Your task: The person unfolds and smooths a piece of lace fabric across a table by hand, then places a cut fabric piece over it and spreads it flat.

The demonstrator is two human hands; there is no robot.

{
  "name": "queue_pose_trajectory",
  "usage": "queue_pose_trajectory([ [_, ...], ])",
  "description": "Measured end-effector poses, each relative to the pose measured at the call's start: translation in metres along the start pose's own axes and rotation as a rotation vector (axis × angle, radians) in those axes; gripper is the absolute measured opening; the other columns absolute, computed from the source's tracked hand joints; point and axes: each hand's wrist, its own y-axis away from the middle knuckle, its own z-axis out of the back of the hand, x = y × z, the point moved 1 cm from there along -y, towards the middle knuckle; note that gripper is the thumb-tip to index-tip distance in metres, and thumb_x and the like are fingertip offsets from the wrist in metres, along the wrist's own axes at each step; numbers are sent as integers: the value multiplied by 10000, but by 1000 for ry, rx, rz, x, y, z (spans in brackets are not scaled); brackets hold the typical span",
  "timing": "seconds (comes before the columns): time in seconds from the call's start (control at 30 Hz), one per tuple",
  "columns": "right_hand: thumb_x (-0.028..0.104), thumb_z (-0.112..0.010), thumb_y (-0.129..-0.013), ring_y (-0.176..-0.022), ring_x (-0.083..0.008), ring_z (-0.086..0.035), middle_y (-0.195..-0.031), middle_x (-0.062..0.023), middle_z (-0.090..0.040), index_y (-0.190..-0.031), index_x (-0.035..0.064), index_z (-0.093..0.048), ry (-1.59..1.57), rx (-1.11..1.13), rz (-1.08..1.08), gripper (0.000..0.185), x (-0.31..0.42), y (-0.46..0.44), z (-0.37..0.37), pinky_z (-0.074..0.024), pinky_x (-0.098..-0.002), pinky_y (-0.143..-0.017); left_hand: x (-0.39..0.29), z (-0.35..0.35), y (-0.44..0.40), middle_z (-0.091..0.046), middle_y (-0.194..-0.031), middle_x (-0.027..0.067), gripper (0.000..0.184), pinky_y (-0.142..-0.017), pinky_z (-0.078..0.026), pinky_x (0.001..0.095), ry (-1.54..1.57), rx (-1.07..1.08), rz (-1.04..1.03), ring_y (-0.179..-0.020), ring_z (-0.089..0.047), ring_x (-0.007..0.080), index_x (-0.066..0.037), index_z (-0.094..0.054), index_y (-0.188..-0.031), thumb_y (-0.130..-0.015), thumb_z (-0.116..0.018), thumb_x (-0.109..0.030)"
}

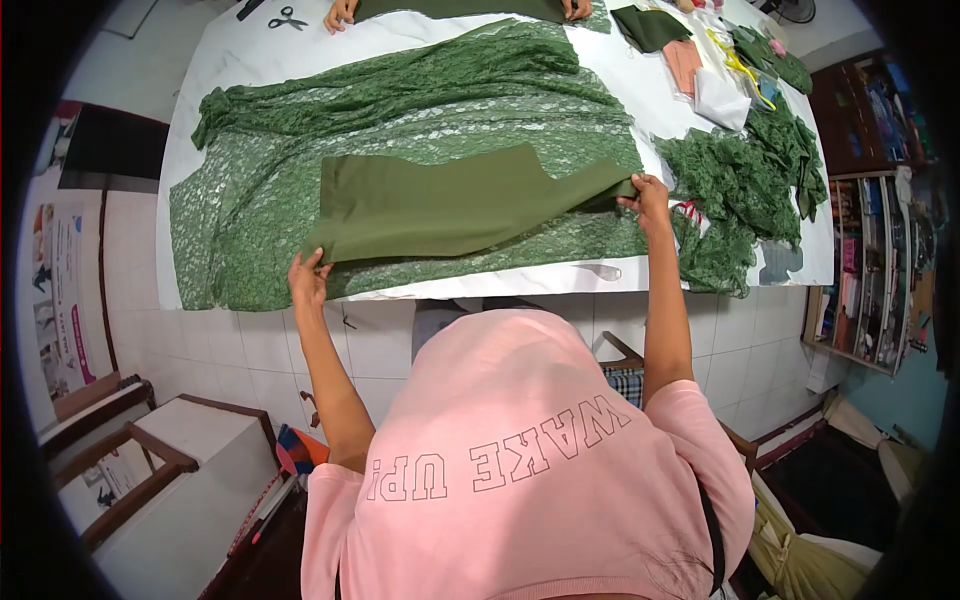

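A cut piece of plain olive-green fabric [430, 205] stretches between my two hands, over a large spread of green lace [240, 240]. My left hand [308, 278] pinches its lower left corner close to the table's front edge. At the far right end, my right hand [650, 202] is closed on the narrow corner, which curls up with a dark fold beneath. The middle of the piece hangs in a shallow curve on its lower side. Some of the lace pattern under it is hidden.
Across the white table [560, 280], another person's hands [342, 14] rest by dark green fabric [460, 8]. Scissors [288, 18] lie at the far left. Crumpled lace [740, 170], a yellow tape measure [735, 62] and a white packet [720, 98] lie on the right.
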Motion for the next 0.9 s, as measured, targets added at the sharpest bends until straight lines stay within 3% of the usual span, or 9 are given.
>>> queue_pose_trajectory([
  [0.03,75,-556,-782,-583,-174,-570,-638,-64,-544,-934,-6,-506,0,3,3,179,8,1,0,-449,-269,-429,-6,-1,1,-561,-921,96,454,-580,-511,294,35,71,-12,-756,-566,192,0,-416,-1139,-728,-604,38],
  [0.2,51,-534,-798,-489,-150,-543,-661,-66,-546,-942,-14,-492,98,-2,24,163,25,-4,21,-410,-215,-362,-12,3,19,-552,-925,122,579,-591,-519,292,30,19,-24,-790,-565,209,11,-324,-1235,-728,-603,37],
  [0.43,76,-561,-777,-460,-171,-551,-654,-92,-549,-957,-21,-439,-32,0,38,238,-18,-18,10,-427,-248,-371,40,3,19,-540,-955,141,587,-522,-524,282,-322,-36,147,-630,-582,231,-2,-289,-1246,-743,-593,15],
  [0.53,169,-597,-756,-465,-196,-569,-673,-120,-582,-906,-14,-499,394,-203,191,257,-44,-3,8,-448,-292,-416,46,4,16,-532,-891,131,605,-486,-514,273,-313,-7,127,-561,-583,224,39,-280,-1247,-741,-609,-4],
  [0.57,169,-597,-756,-465,-196,-569,-673,-120,-582,-906,-14,-499,398,-199,189,257,-49,3,7,-448,-292,-416,47,6,17,-528,-860,125,617,-468,-509,269,-308,7,121,-526,-583,221,60,-275,-1247,-740,-618,-14],
  [0.67,265,-628,-740,-588,-221,-604,-694,-124,-606,-802,21,-573,882,-204,122,258,-58,19,5,-467,-316,-492,43,6,21,-521,-837,117,581,-455,-502,257,-313,-3,117,-520,-580,219,72,-316,-1207,-735,-636,-38],
  [0.8,327,-654,-694,-708,-291,-608,-761,-139,-627,-712,50,-603,1180,-216,230,283,-51,48,-18,-467,-379,-609,44,8,16,-524,-809,106,499,-435,-489,247,-345,-25,89,-550,-577,209,78,-385,-1125,-730,-654,-68],
  [0.9,299,-650,-693,-775,-333,-591,-774,-158,-623,-740,44,-611,1201,-186,204,262,-41,63,-37,-459,-410,-663,50,4,8,-536,-803,97,426,-433,-483,247,-362,-32,77,-588,-572,194,69,-432,-1063,-733,-655,-83],
])
